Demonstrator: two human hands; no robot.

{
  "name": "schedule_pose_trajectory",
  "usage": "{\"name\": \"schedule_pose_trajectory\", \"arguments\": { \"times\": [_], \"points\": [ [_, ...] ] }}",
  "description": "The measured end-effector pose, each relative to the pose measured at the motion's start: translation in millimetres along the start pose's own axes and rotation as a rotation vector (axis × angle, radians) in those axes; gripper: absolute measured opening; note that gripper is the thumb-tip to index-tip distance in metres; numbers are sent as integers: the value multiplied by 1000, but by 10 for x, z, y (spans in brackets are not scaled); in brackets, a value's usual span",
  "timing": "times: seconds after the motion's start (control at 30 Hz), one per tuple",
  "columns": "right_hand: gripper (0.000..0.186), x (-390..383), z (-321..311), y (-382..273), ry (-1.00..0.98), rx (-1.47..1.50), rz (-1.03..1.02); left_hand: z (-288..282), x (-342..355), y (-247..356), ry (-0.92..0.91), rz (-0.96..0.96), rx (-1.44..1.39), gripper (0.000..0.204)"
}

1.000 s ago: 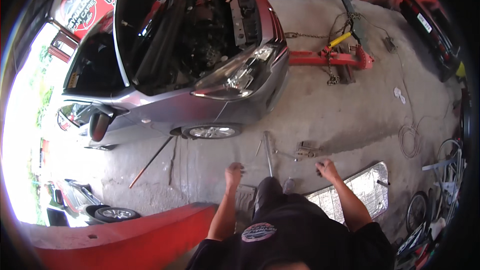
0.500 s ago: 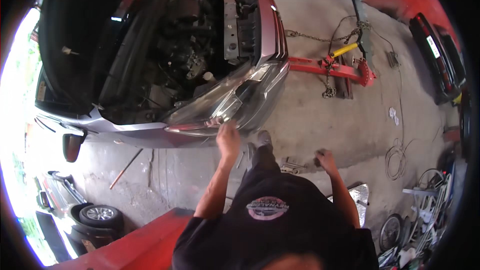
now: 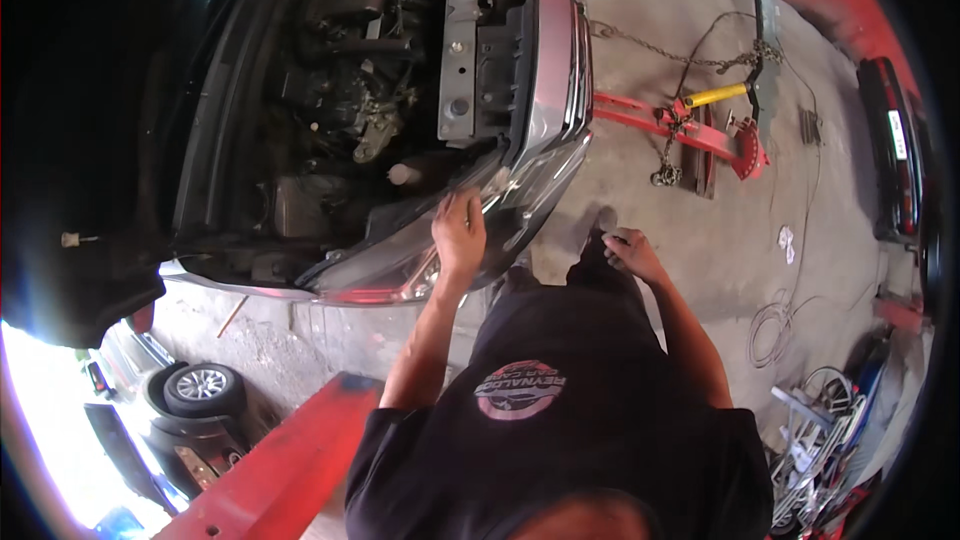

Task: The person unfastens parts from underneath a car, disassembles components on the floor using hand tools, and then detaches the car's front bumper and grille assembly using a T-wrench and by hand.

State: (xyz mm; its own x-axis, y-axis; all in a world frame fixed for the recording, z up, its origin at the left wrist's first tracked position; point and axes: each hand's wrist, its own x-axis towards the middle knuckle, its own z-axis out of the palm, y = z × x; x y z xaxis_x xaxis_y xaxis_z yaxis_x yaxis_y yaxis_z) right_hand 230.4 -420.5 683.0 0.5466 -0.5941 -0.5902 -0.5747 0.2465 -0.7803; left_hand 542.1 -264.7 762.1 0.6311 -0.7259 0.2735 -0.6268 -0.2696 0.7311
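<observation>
Left hand (image 3: 460,235) is reaching over the headlight (image 3: 418,278), which is sitting at the near front corner of the car (image 3: 560,60). Its fingers are pointing forward and bending only a little; whether they are touching the lamp, or gripping something, I cannot tell. Right hand (image 3: 632,252) is hovering in front of the body, beyond the front edge of the car, and in the view it is appearing near one shoe (image 3: 605,218). Its fingers are curling inward, and I cannot tell if they are closing on some small object.

Beside the raised hood (image 3: 95,140), the engine (image 3: 345,90) is showing, and a pale cap (image 3: 403,174) is appearing near the left hand, toward the same front corner. Past the car's front edge, a red metal frame (image 3: 640,112) is lying on the floor (image 3: 690,260), with a yellow cylinder (image 3: 717,96) next to it. Toward the floor's right edge, a thin cable (image 3: 770,335) is lying in loops. At the left side, a wheel (image 3: 205,385) is resting among dark car parts.
</observation>
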Motion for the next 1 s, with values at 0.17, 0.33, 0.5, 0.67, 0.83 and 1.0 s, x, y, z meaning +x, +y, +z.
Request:
{"name": "schedule_pose_trajectory", "arguments": {
  "times": [0.17,0.33,0.5,0.67,0.83,1.0],
  "points": [
    [25,1242,-343,-80,-160,-203,-101,509,-133,288,-172,-251,-50,18],
    [24,1979,-959,-830,-193,-288,-448,1409,138,575,-149,-473,-198,25],
    [23,2458,-1782,-1153,-266,-400,-444,2142,661,728,-24,-575,-229,29],
    [27,2852,-2296,-1203,-354,-269,-432,2431,993,538,34,-719,-176,34],
    [25,3176,-2420,-1526,-400,-310,-417,2637,989,442,219,-935,-241,38],
    [28,3459,-2492,-2025,-581,-329,-215,2988,1322,728,134,-1091,-846,54]
  ]
}}
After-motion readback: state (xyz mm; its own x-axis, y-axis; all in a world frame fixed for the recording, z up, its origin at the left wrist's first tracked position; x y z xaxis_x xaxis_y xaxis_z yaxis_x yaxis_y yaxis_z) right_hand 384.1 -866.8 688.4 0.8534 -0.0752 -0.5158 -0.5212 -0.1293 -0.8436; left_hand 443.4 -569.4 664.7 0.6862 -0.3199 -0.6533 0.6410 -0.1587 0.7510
